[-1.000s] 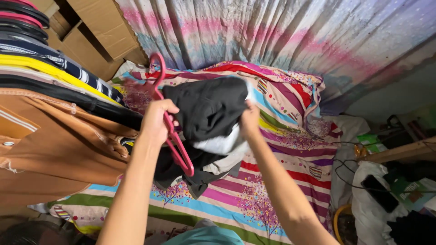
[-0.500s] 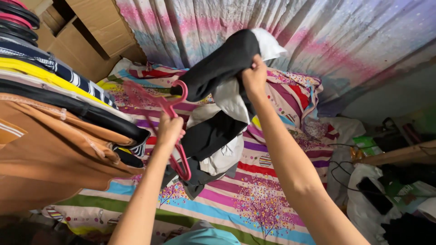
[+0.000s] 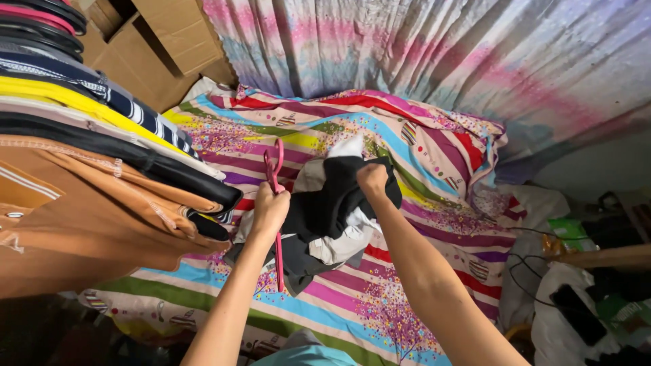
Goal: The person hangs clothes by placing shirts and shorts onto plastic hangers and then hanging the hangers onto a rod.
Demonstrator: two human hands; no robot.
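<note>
Two bare forearms without sleeves, left hand [image 3: 270, 211] and right hand [image 3: 373, 180] ringless at the fingers, teal garment below.

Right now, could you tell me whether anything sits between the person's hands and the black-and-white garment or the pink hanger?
Nothing visible does. The right hand already grips the black-and-white garment, and the left hand holds the pink hanger right beside it, above the striped bedsheet.

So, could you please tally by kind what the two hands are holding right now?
Pink hanger, in the left hand: 1
Black-and-white garment, in the right hand: 1
Total: 2
</note>
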